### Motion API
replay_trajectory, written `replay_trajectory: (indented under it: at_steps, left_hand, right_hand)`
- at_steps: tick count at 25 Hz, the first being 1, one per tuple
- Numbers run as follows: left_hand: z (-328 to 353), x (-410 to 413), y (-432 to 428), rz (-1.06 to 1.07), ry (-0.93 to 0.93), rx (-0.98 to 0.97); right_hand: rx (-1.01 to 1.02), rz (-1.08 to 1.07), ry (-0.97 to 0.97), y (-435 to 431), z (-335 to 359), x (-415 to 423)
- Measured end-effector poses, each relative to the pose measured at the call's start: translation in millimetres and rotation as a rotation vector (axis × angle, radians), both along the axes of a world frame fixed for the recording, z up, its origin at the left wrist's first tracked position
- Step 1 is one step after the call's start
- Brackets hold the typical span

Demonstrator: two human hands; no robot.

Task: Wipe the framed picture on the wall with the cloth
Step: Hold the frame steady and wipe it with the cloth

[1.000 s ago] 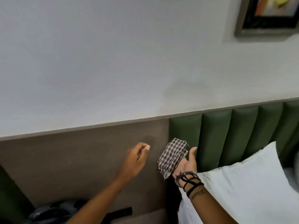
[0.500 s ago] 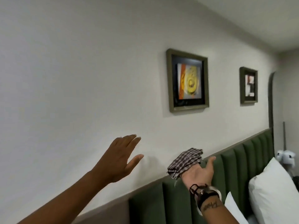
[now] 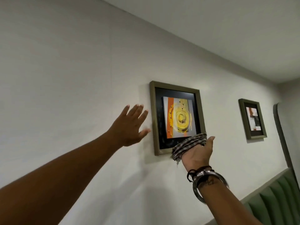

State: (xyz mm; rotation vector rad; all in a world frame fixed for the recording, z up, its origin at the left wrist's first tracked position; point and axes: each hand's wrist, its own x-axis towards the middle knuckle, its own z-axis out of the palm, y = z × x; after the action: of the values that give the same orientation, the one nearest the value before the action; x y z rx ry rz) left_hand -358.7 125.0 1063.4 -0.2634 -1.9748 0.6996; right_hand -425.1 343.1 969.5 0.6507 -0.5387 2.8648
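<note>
A framed picture (image 3: pixel 177 117) with an olive frame, black mat and a yellow and orange print hangs on the white wall. My right hand (image 3: pixel 198 154) holds a folded checked cloth (image 3: pixel 188 146) in front of the frame's lower right corner. Whether the cloth touches the frame is unclear. My left hand (image 3: pixel 129 125) is raised with fingers spread, its fingertips just left of the frame's left edge. Bracelets circle my right wrist.
A second, smaller framed picture (image 3: pixel 252 118) hangs further right on the same wall. A green padded headboard (image 3: pixel 276 200) runs along the lower right. The ceiling slopes across the top right.
Both hands rose from near the headboard up to the picture. The view tilted upward, so the pillow and bed dropped out of sight. The cloth stayed in my right hand.
</note>
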Motion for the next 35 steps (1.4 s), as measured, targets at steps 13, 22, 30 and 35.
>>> replay_trajectory:
  at_steps: [13, 22, 30, 35]
  left_hand:
    - [122, -96, 52, 0.300, 0.109, -0.163]
    - [134, -114, 32, 0.109, 0.108, -0.107]
    - [136, -118, 34, 0.119, 0.019, -0.066]
    - [136, -119, 38, 0.175, 0.037, -0.064]
  right_hand:
    - [0.996, -1.061, 0.417, -86, 113, -96]
    - [1.130, -1.321, 0.648, -73, 56, -120]
    - [1.246, -1.363, 0.646, -65, -4, -124]
    - [1.176, -1.311, 0.621, -70, 54, -119]
